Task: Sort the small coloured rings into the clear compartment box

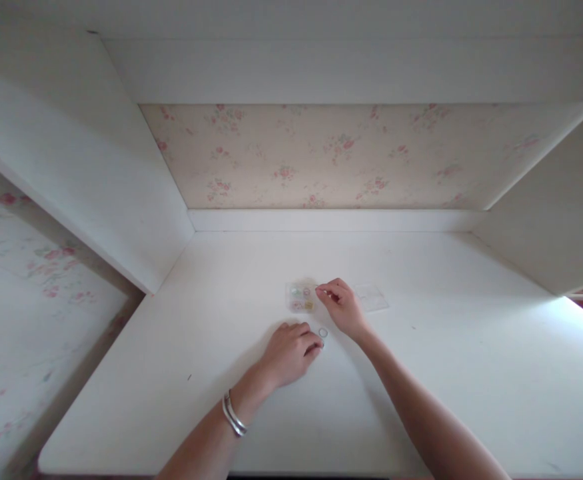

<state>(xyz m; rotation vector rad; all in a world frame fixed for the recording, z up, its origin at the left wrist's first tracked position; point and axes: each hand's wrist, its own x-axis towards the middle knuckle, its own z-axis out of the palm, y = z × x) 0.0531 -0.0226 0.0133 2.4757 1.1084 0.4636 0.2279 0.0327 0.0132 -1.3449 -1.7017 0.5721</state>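
A small clear compartment box (pixel 288 298) lies on the white desk, holding little pinkish, greenish and yellow pieces too small to name. My right hand (pixel 342 308) is at the box's right edge, thumb and fingertips pinched together. Whatever is between them is too small to make out. My left hand (pixel 291 353) rests on the desk just in front of the box, its fingers curled and closed. Something tiny shows at its fingertips, but its kind cannot be told. A thin loop (pixel 323 332), perhaps an elastic cord or ring, lies beside the left fingertips.
A clear flat lid (pixel 375 299) lies right of the box, partly behind my right hand. The white desk (pixel 446 373) has raised side panels and a back ledge (pixel 341 220). Small dark marks (pixel 189 377) dot its surface. Floral wallpaper (pixel 291 157) covers the back.
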